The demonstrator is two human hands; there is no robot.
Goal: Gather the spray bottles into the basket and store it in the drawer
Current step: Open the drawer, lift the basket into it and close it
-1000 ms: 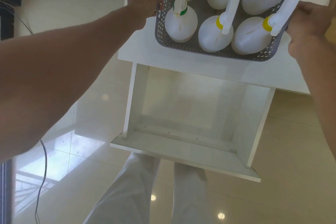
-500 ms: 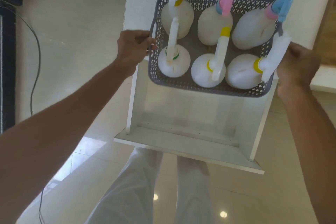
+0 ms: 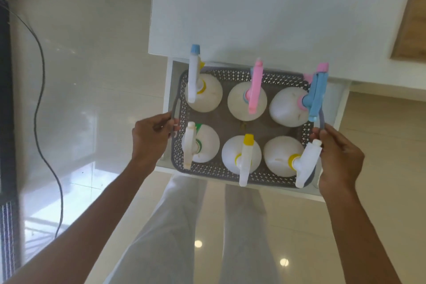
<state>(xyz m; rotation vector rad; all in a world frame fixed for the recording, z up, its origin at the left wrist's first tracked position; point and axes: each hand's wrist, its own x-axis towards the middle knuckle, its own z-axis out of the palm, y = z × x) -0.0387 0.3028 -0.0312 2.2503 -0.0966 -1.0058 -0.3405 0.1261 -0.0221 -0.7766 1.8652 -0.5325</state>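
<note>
A grey perforated basket (image 3: 230,172) holds several white spray bottles with coloured heads, among them one with a pink trigger (image 3: 247,101) and one with a yellow cap (image 3: 242,154). The basket sits low inside the open white drawer (image 3: 335,108) under the tabletop. My left hand (image 3: 151,138) grips the basket's left handle. My right hand (image 3: 338,157) grips its right rim. The drawer's bottom is hidden beneath the basket.
The white tabletop (image 3: 265,7) overhangs the drawer's back. A black cable (image 3: 40,99) trails over the glossy tiled floor on the left. A wooden surface (image 3: 412,18) shows at the upper right. My light trousers (image 3: 184,226) stand right before the drawer front.
Both hands have carried the basket off the tabletop, toward me and down into the open drawer. The grip on both sides has stayed the same.
</note>
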